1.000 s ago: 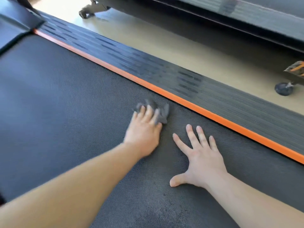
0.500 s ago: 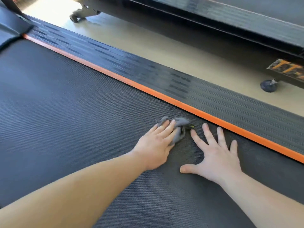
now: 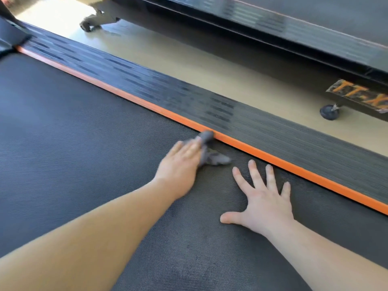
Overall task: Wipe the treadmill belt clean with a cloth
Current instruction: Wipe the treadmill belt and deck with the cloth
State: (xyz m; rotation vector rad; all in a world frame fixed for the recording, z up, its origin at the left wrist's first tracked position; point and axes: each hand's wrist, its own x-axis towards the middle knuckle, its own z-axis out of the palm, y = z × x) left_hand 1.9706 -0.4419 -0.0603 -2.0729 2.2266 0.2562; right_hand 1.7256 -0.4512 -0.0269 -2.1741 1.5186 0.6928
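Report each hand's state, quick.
Left hand: open, straight fingers pressing the grey cloth onto the belt.
Right hand: open, fingers spread flat on the belt.

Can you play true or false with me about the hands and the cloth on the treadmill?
1. The left hand presses the cloth on the belt. True.
2. The right hand holds the cloth. False: it lies flat on the belt, fingers spread, holding nothing.
3. The cloth is yellow. False: it is grey.
4. The cloth reaches the orange strip. True.
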